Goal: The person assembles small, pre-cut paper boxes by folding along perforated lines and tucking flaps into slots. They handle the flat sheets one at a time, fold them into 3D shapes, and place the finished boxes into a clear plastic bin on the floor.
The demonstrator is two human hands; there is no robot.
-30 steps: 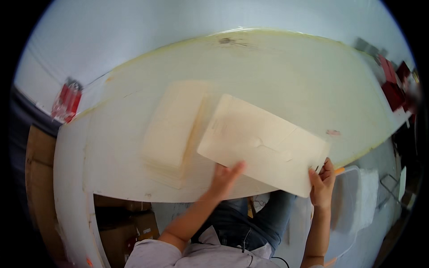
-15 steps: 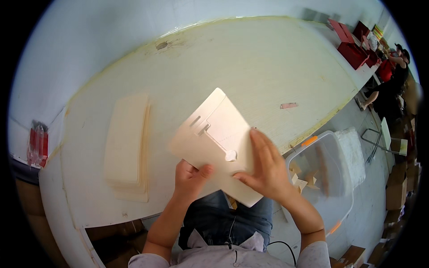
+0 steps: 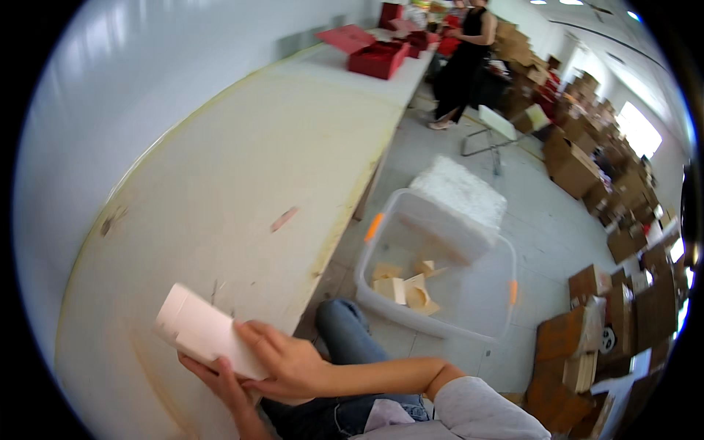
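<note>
A cream card piece [image 3: 205, 326], folded over into a narrow strip shape, is between my two hands above the near end of the table. My left hand [image 3: 222, 379] grips it from below, with the thumb against its near side. On its right end presses my right hand [image 3: 290, 359], fingers bent over the top and thumb along the near edge. The underside of the card is hidden. Beside my left hand, the blurred edge of a cream card stack [image 3: 158, 389] shows on the table.
Right of the white table [image 3: 242, 154], a clear plastic bin [image 3: 477, 293] with orange handles holds several cream card scraps [image 3: 411, 291]. Behind it sit a white wrapped block [image 3: 462, 194] and a folding chair [image 3: 499, 125]. A person [image 3: 469, 62] stands near red boxes [image 3: 378, 60]; cartons [image 3: 576, 165] line the right.
The view has swung to the right, bringing the bin and cartons further in. The card, flat and open before with its cut-outs showing, is now folded over between my hands.
</note>
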